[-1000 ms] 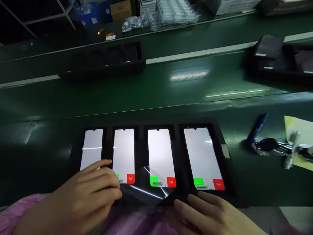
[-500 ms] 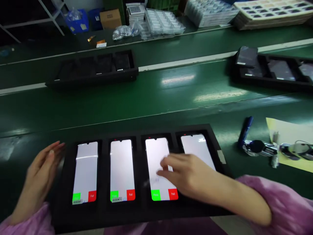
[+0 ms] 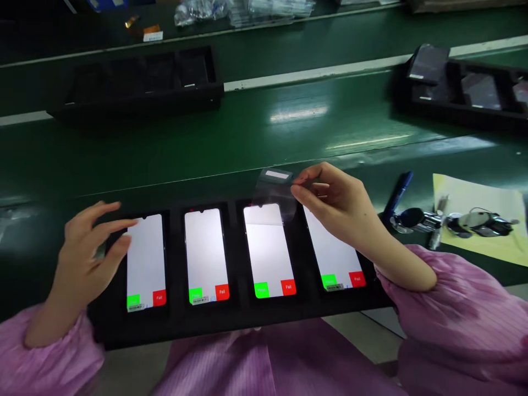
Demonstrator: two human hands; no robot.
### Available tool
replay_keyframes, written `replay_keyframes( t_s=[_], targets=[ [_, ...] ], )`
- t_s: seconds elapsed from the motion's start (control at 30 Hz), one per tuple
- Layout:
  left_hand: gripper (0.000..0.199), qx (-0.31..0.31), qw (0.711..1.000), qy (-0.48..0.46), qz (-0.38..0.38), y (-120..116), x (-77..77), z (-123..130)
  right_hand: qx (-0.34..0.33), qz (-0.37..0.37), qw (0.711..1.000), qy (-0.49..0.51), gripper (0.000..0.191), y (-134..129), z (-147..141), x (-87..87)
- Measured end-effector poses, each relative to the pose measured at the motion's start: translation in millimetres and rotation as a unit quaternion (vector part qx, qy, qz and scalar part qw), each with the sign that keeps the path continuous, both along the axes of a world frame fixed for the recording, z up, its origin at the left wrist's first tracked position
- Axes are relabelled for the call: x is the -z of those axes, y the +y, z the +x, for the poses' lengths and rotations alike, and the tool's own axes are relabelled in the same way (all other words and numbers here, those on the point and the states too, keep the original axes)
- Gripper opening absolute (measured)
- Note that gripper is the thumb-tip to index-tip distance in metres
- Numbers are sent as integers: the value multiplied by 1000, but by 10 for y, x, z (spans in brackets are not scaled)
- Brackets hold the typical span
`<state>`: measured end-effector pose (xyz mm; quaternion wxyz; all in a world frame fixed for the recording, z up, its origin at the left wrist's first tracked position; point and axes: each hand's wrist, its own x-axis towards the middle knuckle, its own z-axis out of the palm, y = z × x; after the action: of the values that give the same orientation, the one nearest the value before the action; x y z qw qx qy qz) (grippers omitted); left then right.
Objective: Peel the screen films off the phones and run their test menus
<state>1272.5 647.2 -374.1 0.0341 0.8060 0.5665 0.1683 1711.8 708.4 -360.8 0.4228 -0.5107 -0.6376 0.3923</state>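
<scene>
A black tray [image 3: 177, 327] holds several phones in a row, their screens lit white with a green and a red box low down. My right hand [image 3: 334, 201] pinches a clear protective film [image 3: 272, 190] by its edge, raised over the top of the third phone [image 3: 268, 253] from the left. The film carries a white label. My left hand [image 3: 88, 250], fingers apart, is at the upper left of the leftmost phone [image 3: 145, 258]; whether a fingertip touches it I cannot tell. Barcode stickers show on the leftmost phone, the second phone [image 3: 205, 253] and the rightmost phone [image 3: 336, 250].
Beyond the tray runs a green bench [image 3: 256, 132]. Dark trays of phones stand at the back left [image 3: 140, 82] and back right [image 3: 478, 91]. To the right lie a blue pen [image 3: 399, 192], metal-rimmed magnifiers [image 3: 416, 219] and yellow paper [image 3: 487, 192]. Plastic bags [image 3: 202, 12] lie at the back.
My right hand has moved up from the lower part of the third phone, and a film now shows in its fingers. My left hand has come over the leftmost phone's top. The view has tilted down.
</scene>
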Motion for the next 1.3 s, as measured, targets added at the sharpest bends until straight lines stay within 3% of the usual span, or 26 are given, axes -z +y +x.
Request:
replay_keyframes(
  t_s=[0.07,0.17,0.23,0.43,0.57,0.67,0.73,0.87,0.97,1.07,1.13,1.2,1.3],
  targets=[
    [26,50,998,42,-13,173,-102,313,-2,14,1000,3,13,-33,8,21],
    [36,39,997,55,-39,377,-122,748,-4,28,1000,-3,12,-62,7,54],
    [40,33,996,60,-49,449,-99,902,-6,35,999,-10,11,-72,2,75],
    [40,21,997,68,-43,430,-95,926,-40,41,998,-33,11,-180,-6,37],
    [37,18,996,67,-46,367,-79,943,-134,14,988,-82,1,-454,5,0],
    [31,8,999,28,-42,362,-52,967,-212,42,958,-187,38,-696,-19,74],
    [27,5,999,-1,-38,381,-48,982,-226,81,940,-240,59,-797,-59,163],
    [21,22,999,-28,-14,386,-103,987,-159,137,947,-243,51,-780,-129,311],
    [12,53,997,-57,-12,232,-204,947,-137,129,958,-217,42,-690,-103,292],
    [9,109,987,-103,-60,-103,-350,904,-162,97,960,-205,32,-675,-22,149],
    [18,170,970,-125,-121,-380,-449,911,-233,71,943,-226,26,-726,23,37],
    [22,231,944,-132,-196,-640,-521,948,-309,72,909,-269,32,-817,30,-29],
    [19,286,909,-125,-276,-904,-562,971,-302,168,879,-329,37,-979,-68,3]
  ],
)
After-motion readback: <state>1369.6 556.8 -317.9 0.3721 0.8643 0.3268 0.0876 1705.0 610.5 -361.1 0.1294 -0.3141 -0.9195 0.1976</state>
